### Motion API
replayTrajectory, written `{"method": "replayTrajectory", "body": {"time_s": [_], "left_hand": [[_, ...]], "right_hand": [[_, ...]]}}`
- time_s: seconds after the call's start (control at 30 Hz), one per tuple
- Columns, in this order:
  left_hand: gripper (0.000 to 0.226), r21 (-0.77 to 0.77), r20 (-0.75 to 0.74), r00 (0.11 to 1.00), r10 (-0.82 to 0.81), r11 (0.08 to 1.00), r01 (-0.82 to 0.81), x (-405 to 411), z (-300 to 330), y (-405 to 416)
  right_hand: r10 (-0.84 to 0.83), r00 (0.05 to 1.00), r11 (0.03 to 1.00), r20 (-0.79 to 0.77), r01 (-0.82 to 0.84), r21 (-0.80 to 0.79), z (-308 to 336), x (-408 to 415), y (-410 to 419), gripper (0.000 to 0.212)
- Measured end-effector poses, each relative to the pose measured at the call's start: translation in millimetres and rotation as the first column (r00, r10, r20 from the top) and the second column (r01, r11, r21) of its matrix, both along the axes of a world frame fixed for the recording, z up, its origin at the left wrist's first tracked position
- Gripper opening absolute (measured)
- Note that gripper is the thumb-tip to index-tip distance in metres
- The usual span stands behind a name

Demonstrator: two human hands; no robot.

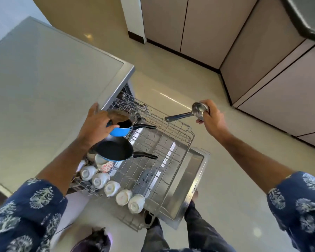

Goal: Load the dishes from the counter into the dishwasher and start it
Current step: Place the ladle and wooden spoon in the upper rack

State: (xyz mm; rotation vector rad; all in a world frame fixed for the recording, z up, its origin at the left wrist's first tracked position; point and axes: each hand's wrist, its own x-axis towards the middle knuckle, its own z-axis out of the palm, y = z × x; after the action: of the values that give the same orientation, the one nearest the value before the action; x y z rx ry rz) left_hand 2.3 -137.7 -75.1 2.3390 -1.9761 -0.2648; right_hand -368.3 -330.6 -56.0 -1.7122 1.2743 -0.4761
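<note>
- Now, your right hand (210, 119) holds a shiny steel ladle (191, 113) by its bowl, fingers curled round the bowl, the handle pointing left over the far end of the pulled-out wire rack (171, 142) without touching it.
- Your left hand (96, 126) reaches to the small blue saucepan with a black handle (124, 128); its fingers lie over the near rim, but you cannot tell from here whether they grip it or merely rest there.
- That saucepan sits at the rack's left side, close under the edge of the grey countertop (44, 79), its handle pointing right; just behind it a blurred brown-rimmed vessel (116, 114) shows, too unclear to name.
- Just nearer to you lies one blue frying pan with a black non-stick inside (115, 150), tilted, handle also pointing right across the wires.
- Below the pan stands one floral-patterned cup (105, 165), and a row of five white cups (113, 188) lies mouth-down along the rack's near-left edge, each touching or nearly touching the next.
- The middle and right of the rack are bare wire, with the open steel dishwasher door (189, 179) beneath.
- Your patterned blue sleeves (25, 215) frame the view; beige floor (225, 179) and pale cabinet doors (262, 70) lie beyond.
</note>
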Motion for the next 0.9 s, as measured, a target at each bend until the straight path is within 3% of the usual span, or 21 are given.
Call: {"method": "replayTrajectory", "body": {"time_s": [0.2, 0.27, 0.33, 0.4, 0.57, 0.77, 0.9], "left_hand": [[0.035, 0.186, 0.205, 0.976, -0.077, 0.982, 0.038, 18, -9, -26], [0.039, 0.133, 0.159, 0.982, -0.101, 0.988, 0.08, 13, -4, -25], [0.062, 0.056, 0.087, 0.988, -0.128, 0.991, 0.124, 3, 5, -26], [0.07, 0.063, 0.104, 0.985, -0.14, 0.989, 0.134, -1, 9, -27], [0.043, 0.132, 0.163, 0.982, -0.092, 0.989, 0.07, 13, -5, -25], [0.052, 0.055, 0.192, 0.977, -0.097, 0.995, 0.088, 7, -4, -25], [0.054, 0.105, 0.212, 0.97, -0.116, 0.99, 0.095, 8, -3, -24]], "right_hand": [[0.137, 0.989, 0.99, -0.051, -0.135, 0.043, -25, 11, -26, 0.026], [0.146, 0.988, 0.988, -0.046, -0.143, 0.058, -26, 19, -36, 0.026], [0.215, 0.975, 0.976, -0.054, -0.213, 0.038, -25, 27, -48, 0.025], [0.363, 0.927, 0.931, -0.095, -0.365, -0.005, -22, 34, -58, 0.023], [0.649, 0.715, 0.741, -0.26, -0.672, 0.002, -38, 61, -52, 0.024], [0.597, 0.73, 0.779, -0.333, -0.627, 0.023, -90, 79, -23, 0.032], [0.581, 0.72, 0.788, -0.38, -0.614, 0.042, -121, 97, -21, 0.027]]}}
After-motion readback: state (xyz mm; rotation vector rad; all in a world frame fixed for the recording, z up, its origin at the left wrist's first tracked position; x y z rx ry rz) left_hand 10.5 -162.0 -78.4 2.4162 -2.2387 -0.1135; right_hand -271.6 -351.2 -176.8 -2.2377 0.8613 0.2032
